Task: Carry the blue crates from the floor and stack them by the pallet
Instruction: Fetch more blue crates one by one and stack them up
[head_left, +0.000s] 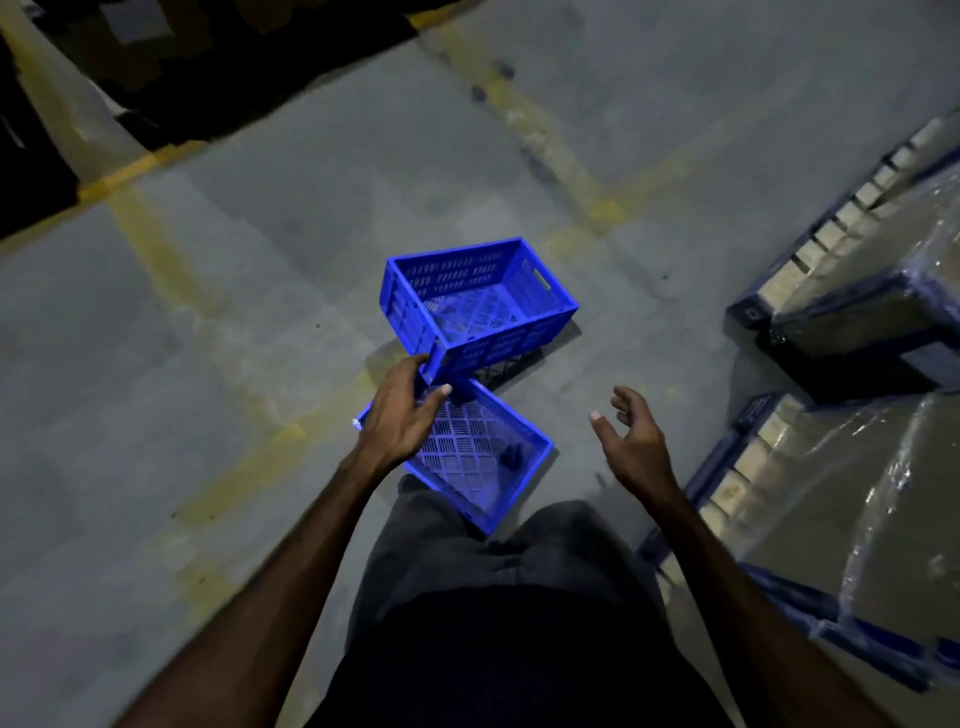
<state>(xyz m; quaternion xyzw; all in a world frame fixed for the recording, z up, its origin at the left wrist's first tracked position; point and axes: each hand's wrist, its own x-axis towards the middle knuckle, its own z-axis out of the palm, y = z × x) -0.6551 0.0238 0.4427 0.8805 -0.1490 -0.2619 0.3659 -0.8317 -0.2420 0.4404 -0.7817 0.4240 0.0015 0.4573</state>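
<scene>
Two empty blue perforated crates lie on the grey floor ahead of me. The far crate (480, 306) sits upright with one corner overlapping the near crate (483, 457), which lies at my feet. My left hand (402, 410) hovers over the near crate's left rim, fingertips at the far crate's lower corner, fingers spread and gripping nothing that I can see. My right hand (631, 434) is raised to the right of both crates, open and empty, touching neither.
Wrapped goods on blue pallets (852, 291) stand along the right side, a second loaded pallet (810, 519) nearer me. Faded yellow lines (156, 244) cross the concrete floor. Dark stacked goods fill the upper left. My legs block part of the near crate.
</scene>
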